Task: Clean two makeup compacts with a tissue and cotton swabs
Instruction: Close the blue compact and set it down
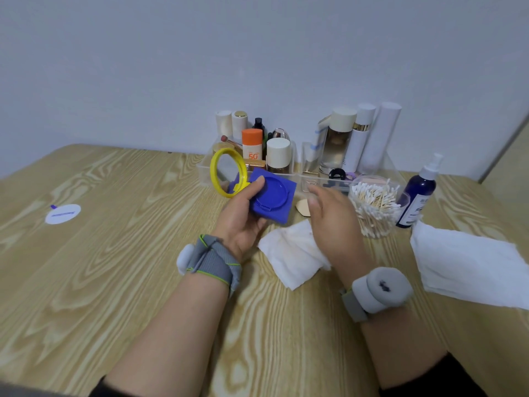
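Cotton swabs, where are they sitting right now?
In the head view, the cotton swabs stand bunched right of centre on the table, between the right hand and the blue spray bottle.

I see the tissue (pixel 289 253) at the compact's (pixel 272 196) 5 o'clock, swab jar (pixel 375 204) at 3, organizer (pixel 203 171) at 12.

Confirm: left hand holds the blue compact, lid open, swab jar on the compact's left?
No. The head view shows the swab jar on the right of the blue compact, beside the spray bottle. The rest stands: the left hand holds the compact with its lid open.
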